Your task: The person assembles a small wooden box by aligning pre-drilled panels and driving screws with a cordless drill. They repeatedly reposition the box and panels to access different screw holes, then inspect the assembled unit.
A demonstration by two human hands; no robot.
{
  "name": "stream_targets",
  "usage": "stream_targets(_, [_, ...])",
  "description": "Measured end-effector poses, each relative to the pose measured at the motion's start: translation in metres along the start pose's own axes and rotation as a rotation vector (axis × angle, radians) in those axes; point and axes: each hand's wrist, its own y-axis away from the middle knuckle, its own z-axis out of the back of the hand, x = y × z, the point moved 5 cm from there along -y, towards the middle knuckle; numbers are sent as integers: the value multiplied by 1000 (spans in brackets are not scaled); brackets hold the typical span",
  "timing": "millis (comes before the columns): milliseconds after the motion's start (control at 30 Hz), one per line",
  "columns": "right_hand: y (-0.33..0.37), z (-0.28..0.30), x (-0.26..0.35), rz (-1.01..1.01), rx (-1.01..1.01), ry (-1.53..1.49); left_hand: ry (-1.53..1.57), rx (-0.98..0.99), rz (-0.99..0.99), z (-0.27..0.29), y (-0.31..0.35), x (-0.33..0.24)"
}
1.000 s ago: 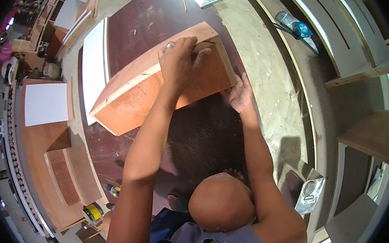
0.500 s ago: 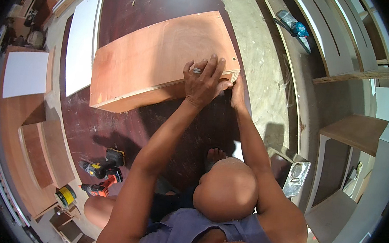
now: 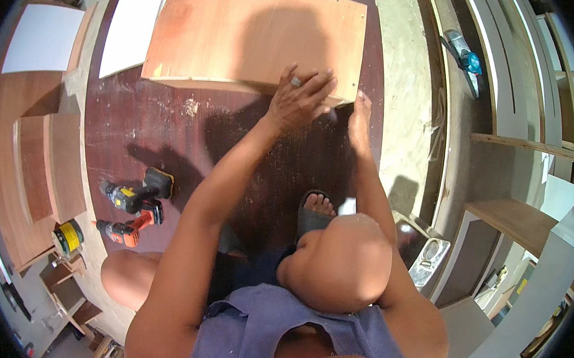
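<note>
A long wooden box (image 3: 210, 34) lies in front of me with its light reddish plywood panel facing up. My left hand (image 3: 300, 99), with a ring on one finger, is at the box's near edge close to the right corner. Its fingers are spread over the panel's margin, and whether they press on it I cannot tell. Just past that corner, my right hand (image 3: 359, 121) is held upright along the box's right end, fingers stretched out and partly hidden. The box stands on a dark red board (image 3: 171, 124) with sawdust on it.
Two cordless power tools, a black-and-yellow one (image 3: 129, 198) and an orange one (image 3: 127, 229), lie at the left beside a yellow-labelled roll (image 3: 68, 237). A white panel (image 3: 130, 22) lies left of the box. At the right are a teal-and-grey power tool (image 3: 468, 62) and a metal case (image 3: 430, 261).
The box has turned clockwise and now lies nearly square to me, higher in the view. Sawdust shows on the board in front of it. My hands have stayed by its near right corner.
</note>
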Motion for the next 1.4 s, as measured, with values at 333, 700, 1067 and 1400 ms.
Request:
stream_targets(333, [20, -1, 67, 1071, 125, 846, -66, 22, 28, 44, 36, 90])
stream_targets(700, [18, -30, 65, 1170, 69, 860, -113, -99, 81, 42, 50, 110])
stream_targets(1067, [30, -75, 72, 1227, 47, 979, -135, -192, 61, 39, 49, 108])
stream_targets(1400, [33, -78, 75, 1267, 31, 971, -192, -134, 70, 57, 69, 147])
